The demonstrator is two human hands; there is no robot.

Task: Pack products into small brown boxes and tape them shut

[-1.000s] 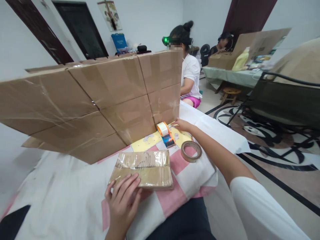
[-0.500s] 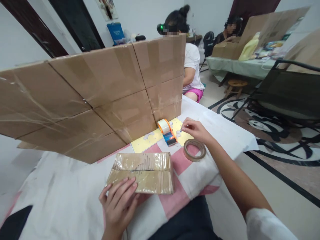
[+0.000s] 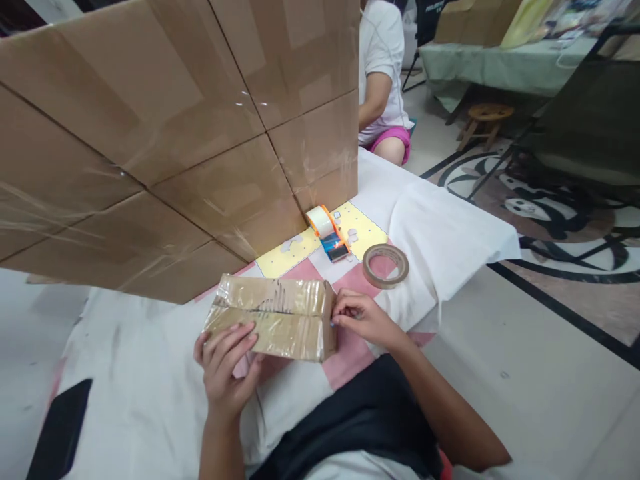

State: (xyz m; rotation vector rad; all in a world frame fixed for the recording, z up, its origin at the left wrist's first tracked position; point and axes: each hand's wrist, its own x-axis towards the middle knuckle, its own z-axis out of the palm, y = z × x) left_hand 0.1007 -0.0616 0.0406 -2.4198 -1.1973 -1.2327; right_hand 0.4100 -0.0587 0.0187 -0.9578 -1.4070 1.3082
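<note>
A cardboard box (image 3: 283, 317), wrapped in shiny clear tape, lies on the cloth before me. My left hand (image 3: 227, 367) grips its near left corner, fingers over the top and thumb at the near side. At the box's right end, my right hand (image 3: 367, 321) is closed in a pinch beside the end face. A tiny bluish bit shows at those fingertips, too small to name. Beyond the box stands an orange and blue tape dispenser (image 3: 327, 233) with a clear roll. To its right lies a brown tape roll (image 3: 371, 270), flat on the cloth.
A tall cardboard partition (image 3: 210, 180) rises behind the box. A black flat object (image 3: 60, 430) lies at the lower left. Beyond the white-covered table (image 3: 450, 213) are a seated person (image 3: 385, 73), a wooden stool (image 3: 487, 115) and a dark folding chair (image 3: 585, 127).
My right hand has come from beside the tape dispenser down and left to the box's right end. My left hand stays on the box. The view has tilted downward.
</note>
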